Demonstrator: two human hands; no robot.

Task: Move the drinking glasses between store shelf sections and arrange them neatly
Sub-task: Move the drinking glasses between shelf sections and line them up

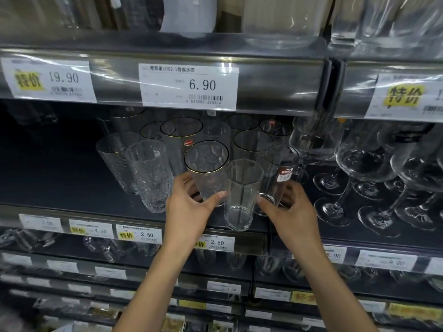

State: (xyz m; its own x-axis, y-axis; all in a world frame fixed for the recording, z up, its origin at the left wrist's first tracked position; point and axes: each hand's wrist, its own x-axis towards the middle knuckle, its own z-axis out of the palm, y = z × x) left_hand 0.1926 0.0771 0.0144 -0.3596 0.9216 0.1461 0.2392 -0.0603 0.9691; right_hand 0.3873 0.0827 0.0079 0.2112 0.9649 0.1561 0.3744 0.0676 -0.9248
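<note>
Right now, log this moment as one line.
left hand: holds gold-rimmed glass | right hand: holds labelled glass | faceted glass: between, on shelf

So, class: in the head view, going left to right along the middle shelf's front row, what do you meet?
Textured glass → left hand → gold-rimmed glass → faceted glass → right hand → wine glasses.

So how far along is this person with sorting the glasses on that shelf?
Roughly midway, at a guess. Done: a cluster of gold-rimmed tumblers stands upright at the back. In hand: the left hand holds a dimpled gold-rimmed glass, and the right hand a glass with a red label; a plain faceted glass stands between them. Left: the shelf's left stretch is bare, and the front glasses aren't yet in rows.
</note>
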